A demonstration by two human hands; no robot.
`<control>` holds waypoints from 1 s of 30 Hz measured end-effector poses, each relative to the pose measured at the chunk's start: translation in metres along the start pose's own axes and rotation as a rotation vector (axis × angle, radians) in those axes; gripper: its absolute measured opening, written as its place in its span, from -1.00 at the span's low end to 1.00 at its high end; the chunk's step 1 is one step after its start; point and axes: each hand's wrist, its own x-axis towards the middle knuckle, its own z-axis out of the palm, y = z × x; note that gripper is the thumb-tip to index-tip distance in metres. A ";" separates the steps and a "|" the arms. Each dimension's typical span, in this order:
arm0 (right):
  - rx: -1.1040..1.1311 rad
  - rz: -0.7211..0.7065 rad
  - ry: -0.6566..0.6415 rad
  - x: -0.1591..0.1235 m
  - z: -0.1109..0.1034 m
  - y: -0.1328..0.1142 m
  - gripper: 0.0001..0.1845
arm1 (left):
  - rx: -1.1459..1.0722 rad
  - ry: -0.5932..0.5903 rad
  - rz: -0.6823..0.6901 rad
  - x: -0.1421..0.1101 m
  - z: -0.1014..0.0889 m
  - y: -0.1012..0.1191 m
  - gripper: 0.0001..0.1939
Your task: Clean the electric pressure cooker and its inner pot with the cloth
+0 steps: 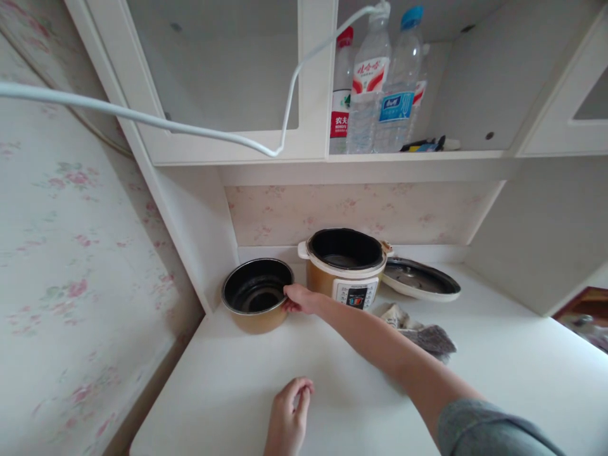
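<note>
My right hand (299, 298) reaches across to the left and grips the right rim of a round inner pot (259, 322), black inside and gold outside. The pot sits upright on the white counter (228, 386). Just right of it stands an electric pressure cooker (323, 275) with its top off, a dark hollow and a control panel on its front. My left hand (291, 408) is low over the counter's near part, its fingers curled toward the thumb, with nothing seen in them.
The cooker lid (418, 280) lies upside down at the right, partly behind the cooker. A crumpled cloth (425, 339) lies before it. Overhead, a cabinet shelf (475, 154) holds several plastic bottles (368, 95). A white cable (190, 128) hangs across the view. A papered wall (71, 253) borders the left.
</note>
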 end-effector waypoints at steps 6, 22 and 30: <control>0.124 -0.039 -0.011 -0.024 0.005 -0.011 -0.86 | -0.035 -0.019 -0.053 0.000 -0.001 0.002 -0.64; 0.412 -0.395 0.299 -0.165 -0.136 -0.115 -0.82 | 0.034 -0.013 0.053 0.002 0.007 -0.003 -0.66; 0.403 -0.390 0.531 -0.161 -0.204 -0.092 -0.85 | 0.071 0.002 0.074 0.001 0.012 -0.005 -0.69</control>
